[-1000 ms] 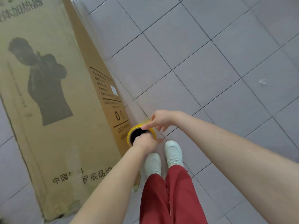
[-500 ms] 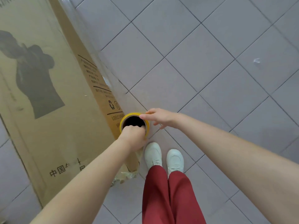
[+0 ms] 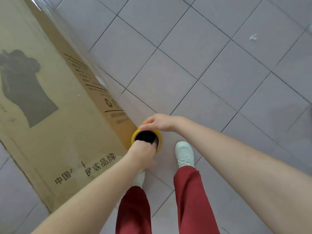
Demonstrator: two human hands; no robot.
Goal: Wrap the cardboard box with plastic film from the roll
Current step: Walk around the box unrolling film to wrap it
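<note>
Here, in the head view, centre of the frame: yellow-rimmed roll (image 3: 159, 140), upright, just beside the near corner of the cardboard box (image 3: 50, 115) at the left. Gripped by left hand (image 3: 143, 152), fingers tucked inside the core, and by right hand (image 3: 158, 122), fingers curled over the far rim. Shiny plastic film (image 3: 99, 80) along the box side.

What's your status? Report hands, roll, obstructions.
Hands: left hand grips near rim of roll, right hand holds far rim. Roll upright at cardboard box corner, film along box side. Right shoe close by roll.
</note>
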